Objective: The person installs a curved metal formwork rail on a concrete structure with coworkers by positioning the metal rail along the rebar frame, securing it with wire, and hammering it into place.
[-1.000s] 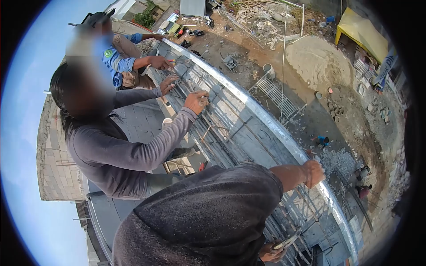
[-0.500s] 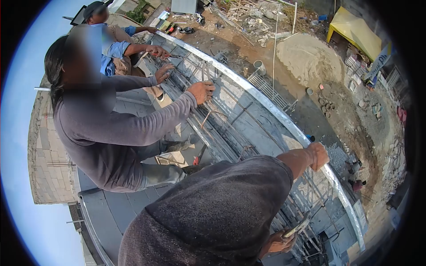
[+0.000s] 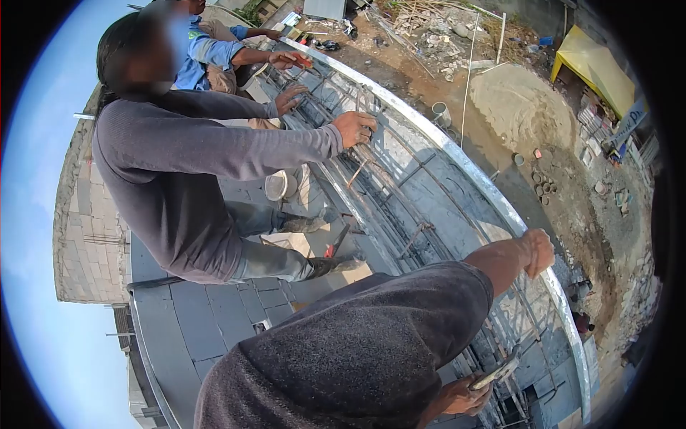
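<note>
My left arm, in a dark short sleeve, reaches out to the long pale edge board (image 3: 457,154). My left hand (image 3: 537,254) is closed over that board's top. Lower down, partly behind my sleeve, my right hand (image 3: 461,397) is wrapped round a hand tool that looks like pincers (image 3: 498,373), with pale handles and a dark tip. Both tool and hand are over the reinforcing bars (image 3: 411,207) that run lengthwise inside the board. The shirt hides part of my right forearm.
A co-worker in a grey long-sleeved top (image 3: 214,139) leans over the bars; another in a blue shirt (image 3: 214,50) is beyond. A bucket (image 3: 281,186) stands by the nearer one's legs. Past the board is a drop to ground with a sand pile (image 3: 522,104) and a yellow canopy (image 3: 594,61).
The view has shifted, so the scene sits further right and the nearer co-worker's legs and a bucket show more. My left hand stays on the board and my right keeps the pincers.
</note>
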A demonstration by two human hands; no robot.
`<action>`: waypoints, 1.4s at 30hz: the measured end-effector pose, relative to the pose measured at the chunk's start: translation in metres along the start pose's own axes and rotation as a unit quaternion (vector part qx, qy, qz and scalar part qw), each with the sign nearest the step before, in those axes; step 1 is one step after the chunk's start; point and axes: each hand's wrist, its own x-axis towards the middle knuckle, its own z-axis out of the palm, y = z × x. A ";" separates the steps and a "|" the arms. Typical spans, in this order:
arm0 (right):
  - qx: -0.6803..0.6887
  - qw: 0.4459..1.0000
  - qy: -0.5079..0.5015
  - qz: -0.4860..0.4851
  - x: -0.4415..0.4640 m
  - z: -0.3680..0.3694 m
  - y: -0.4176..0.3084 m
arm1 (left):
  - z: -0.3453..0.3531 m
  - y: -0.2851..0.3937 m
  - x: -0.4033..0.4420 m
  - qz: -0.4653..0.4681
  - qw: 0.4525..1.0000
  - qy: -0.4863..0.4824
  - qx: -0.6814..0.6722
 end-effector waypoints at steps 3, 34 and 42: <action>-0.007 1.000 -0.028 -0.003 0.001 -0.003 0.002 | 0.002 0.001 0.004 0.002 1.000 -0.007 0.005; -0.059 0.996 0.028 -0.066 -0.004 0.002 0.017 | 0.003 -0.004 0.010 0.019 0.998 -0.053 -0.027; -0.064 0.997 0.025 -0.032 -0.009 0.017 0.027 | 0.006 -0.006 0.013 0.020 0.998 -0.052 -0.026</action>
